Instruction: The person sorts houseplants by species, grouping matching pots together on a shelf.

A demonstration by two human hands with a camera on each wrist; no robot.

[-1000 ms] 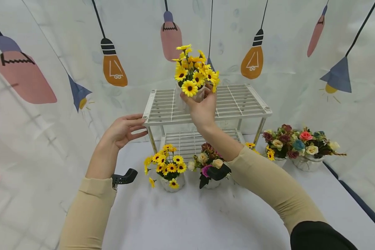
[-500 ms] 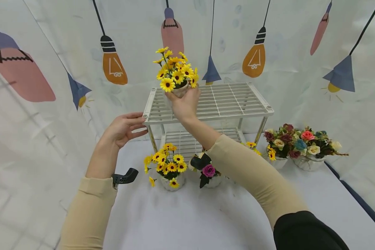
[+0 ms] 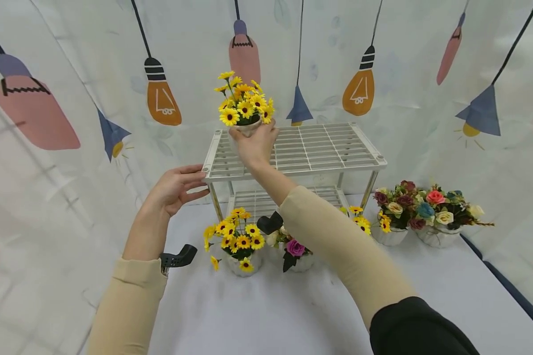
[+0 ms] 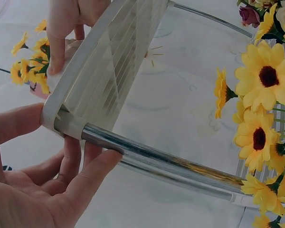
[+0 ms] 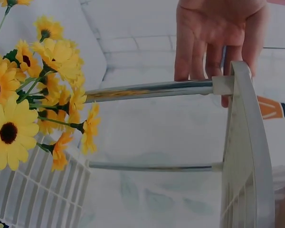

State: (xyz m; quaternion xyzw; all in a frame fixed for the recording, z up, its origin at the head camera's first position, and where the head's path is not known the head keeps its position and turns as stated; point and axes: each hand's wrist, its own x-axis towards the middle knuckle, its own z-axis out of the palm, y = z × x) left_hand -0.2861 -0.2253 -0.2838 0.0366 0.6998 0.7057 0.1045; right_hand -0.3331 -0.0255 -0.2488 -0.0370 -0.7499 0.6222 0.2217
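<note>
My right hand (image 3: pixel 255 144) grips a white pot of yellow sunflowers (image 3: pixel 243 101) and holds it at the left end of the white wire rack's top shelf (image 3: pixel 324 148). The pot's base is at or just above the slats; contact is hidden by my fingers. My left hand (image 3: pixel 177 186) rests with straight fingers against the rack's front-left corner. In the left wrist view my left hand (image 4: pixel 52 185) has its thumb and fingers either side of the corner (image 4: pixel 61 121), by the chrome leg (image 4: pixel 161 164). The right wrist view shows the left hand (image 5: pixel 218 33) at that corner.
On the white table in front of the rack stand a second sunflower pot (image 3: pixel 237 241) and a mixed-rose pot (image 3: pixel 293 249). Two more flower pots (image 3: pixel 422 212) sit to the right of the rack. A printed curtain (image 3: pixel 382 59) hangs close behind and on both sides.
My right hand has carried the sunflower pot leftward from the middle of the top shelf to its left end. The left hand has stayed at the corner.
</note>
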